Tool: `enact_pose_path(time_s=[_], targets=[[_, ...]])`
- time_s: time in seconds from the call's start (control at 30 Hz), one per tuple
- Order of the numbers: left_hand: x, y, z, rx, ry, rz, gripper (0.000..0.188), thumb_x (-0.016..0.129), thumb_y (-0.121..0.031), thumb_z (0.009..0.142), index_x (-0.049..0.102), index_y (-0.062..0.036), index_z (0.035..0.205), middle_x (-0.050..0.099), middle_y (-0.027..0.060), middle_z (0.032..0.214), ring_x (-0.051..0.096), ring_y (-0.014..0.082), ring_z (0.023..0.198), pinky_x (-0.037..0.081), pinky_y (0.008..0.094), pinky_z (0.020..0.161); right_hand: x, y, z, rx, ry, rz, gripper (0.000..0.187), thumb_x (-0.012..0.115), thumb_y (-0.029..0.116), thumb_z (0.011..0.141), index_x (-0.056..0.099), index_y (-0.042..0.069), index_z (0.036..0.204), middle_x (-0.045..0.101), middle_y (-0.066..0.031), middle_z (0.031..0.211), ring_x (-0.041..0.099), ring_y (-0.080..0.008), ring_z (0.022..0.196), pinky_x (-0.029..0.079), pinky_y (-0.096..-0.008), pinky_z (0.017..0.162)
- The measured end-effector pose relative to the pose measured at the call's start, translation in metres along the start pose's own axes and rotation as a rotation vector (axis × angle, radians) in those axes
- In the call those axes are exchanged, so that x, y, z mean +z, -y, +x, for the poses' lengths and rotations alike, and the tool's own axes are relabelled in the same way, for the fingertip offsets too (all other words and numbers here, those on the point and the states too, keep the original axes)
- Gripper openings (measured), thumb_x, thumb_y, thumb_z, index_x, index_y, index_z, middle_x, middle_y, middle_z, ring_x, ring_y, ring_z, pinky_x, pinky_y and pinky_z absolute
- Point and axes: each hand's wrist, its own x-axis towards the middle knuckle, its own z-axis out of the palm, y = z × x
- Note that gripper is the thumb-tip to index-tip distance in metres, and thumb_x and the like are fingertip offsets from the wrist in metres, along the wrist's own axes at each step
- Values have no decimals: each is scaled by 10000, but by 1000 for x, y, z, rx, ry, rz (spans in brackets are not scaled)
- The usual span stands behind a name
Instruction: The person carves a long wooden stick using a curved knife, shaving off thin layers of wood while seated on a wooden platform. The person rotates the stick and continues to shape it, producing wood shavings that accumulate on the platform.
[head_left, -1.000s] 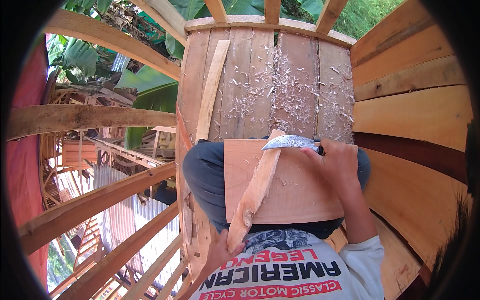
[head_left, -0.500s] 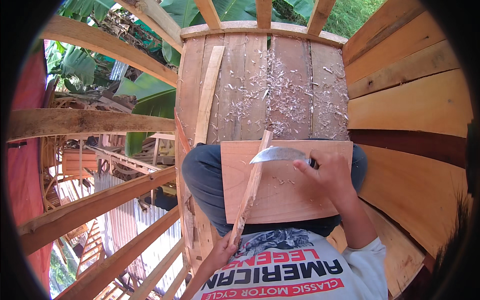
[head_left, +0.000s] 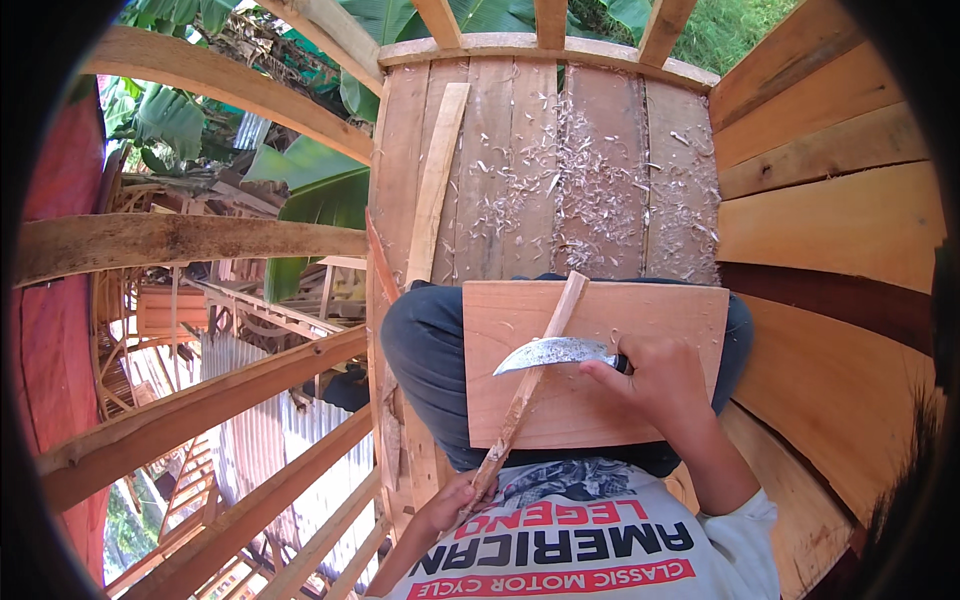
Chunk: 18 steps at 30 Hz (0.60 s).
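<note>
My right hand (head_left: 660,378) grips the dark handle of a curved knife (head_left: 556,353), its thumb laid along the handle toward the blade. The blade lies across a narrow wooden stick (head_left: 528,390) and points left. Close to my shirt, my left hand (head_left: 452,500) is closed around the stick's lower end. The stick slants up and to the right over a flat wooden board (head_left: 650,300) resting on my lap. Its upper end reaches the board's far edge. A few small shavings lie on the board.
Curled wood shavings (head_left: 600,190) cover much of the plank floor (head_left: 485,150) ahead. A long wooden strip (head_left: 437,180) lies on the floor's left side. Wooden rails (head_left: 200,245) run along the left, and a plank wall (head_left: 820,225) closes the right. Banana leaves (head_left: 325,195) hang outside.
The knife has come down along the stick toward me. The stick's upper end has tilted to the right. The whole view has shifted slightly.
</note>
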Motion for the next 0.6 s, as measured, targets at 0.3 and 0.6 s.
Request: enact_pose_path(time_s=[0.3,0.6], targets=[[-1,6,0,26,20,307,895,355,-697,889,297,36,1400,452,22,903,426,142,846,361,259,766,3,-17,3,-25,-97,-83,565,649,620,743,689,61,676,590,-106,545,603,-264,498,448,-378,471],[6,-10,1,24,-13,282,864,367,-680,896,320,32,1382,459,25,917,435,144,852,366,263,769,-6,-27,20,24,-220,-163,572,639,605,764,661,42,665,590,-133,565,608,-301,543,458,-403,507]])
